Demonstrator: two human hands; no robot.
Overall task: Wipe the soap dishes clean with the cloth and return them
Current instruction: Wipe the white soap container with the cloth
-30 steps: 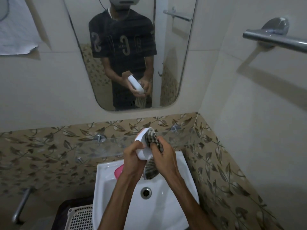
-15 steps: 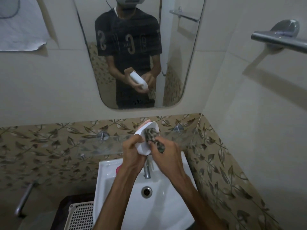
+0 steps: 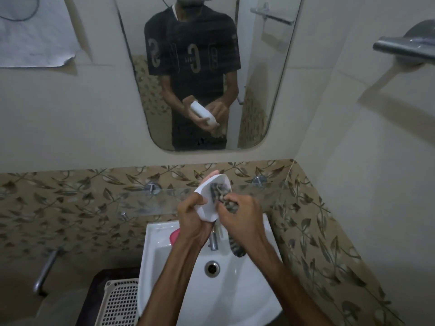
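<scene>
While the left hand [image 3: 191,218] keeps its fingers clamped around the lower end of the white soap dish [image 3: 210,198], tilted with its hollow toward the right hand [image 3: 240,214], that hand's fingers are pinched together on the checked cloth [image 3: 221,195], pressing it into the hollow above the sink [image 3: 164,255]. To wipe well, I judge the cloth should be pushed into the corners and along the rim, turning the dish against the fingers. A pink dish [image 3: 174,236] waits just below the left fingers.

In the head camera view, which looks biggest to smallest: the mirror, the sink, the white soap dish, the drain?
1. mirror
2. sink, though it is nearer the camera, so this order is unsure
3. white soap dish
4. drain
</scene>
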